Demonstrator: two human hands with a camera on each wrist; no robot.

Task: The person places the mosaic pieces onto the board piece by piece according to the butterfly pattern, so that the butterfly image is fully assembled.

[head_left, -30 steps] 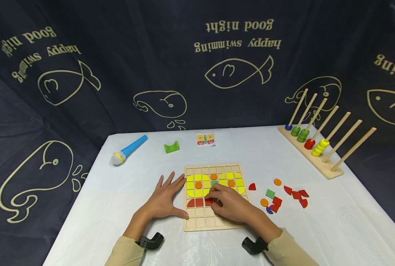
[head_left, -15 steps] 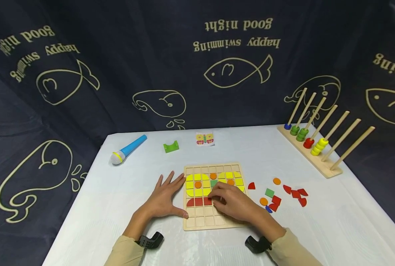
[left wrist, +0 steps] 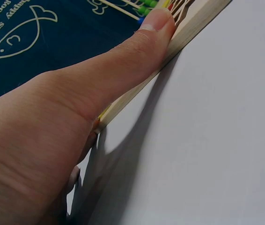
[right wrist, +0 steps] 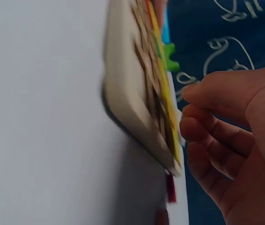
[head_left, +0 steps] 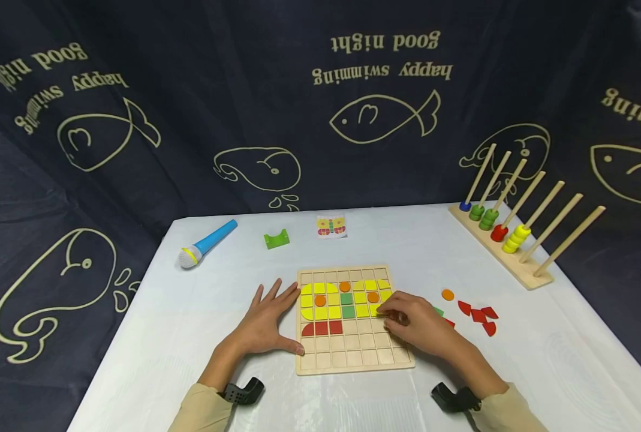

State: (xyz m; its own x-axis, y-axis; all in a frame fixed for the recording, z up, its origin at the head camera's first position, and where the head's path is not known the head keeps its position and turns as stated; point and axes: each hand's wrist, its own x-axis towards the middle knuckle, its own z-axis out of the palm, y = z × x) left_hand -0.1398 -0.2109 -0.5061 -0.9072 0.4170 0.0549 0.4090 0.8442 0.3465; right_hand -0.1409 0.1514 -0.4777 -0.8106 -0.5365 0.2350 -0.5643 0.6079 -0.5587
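The wooden grid board (head_left: 354,359) carries yellow pieces (head_left: 333,312), orange discs (head_left: 344,287), two green squares (head_left: 348,311) and a row of three red pieces (head_left: 322,328) at its left. My left hand (head_left: 266,327) has its fingers spread at the board's left edge; in the left wrist view, its thumb (left wrist: 137,49) rests on the rim (left wrist: 188,37). Over the right part of the board hovers my right hand (head_left: 423,324), fingers bent loosely. From the right wrist view, the right hand (right wrist: 245,126) shows nothing between thumb and fingers, beside the board (right wrist: 118,70).
Loose red pieces (head_left: 478,316) and an orange disc (head_left: 447,294) lie right of the board, others partly behind the right hand. Farther back are a toy microphone (head_left: 209,242), a green block (head_left: 276,239), a butterfly card (head_left: 331,227) and a peg rack (head_left: 498,246).
My right hand has left the third red piece, which lies in the row, and moved right across the board, uncovering the lower green square. The left hand has stayed put.
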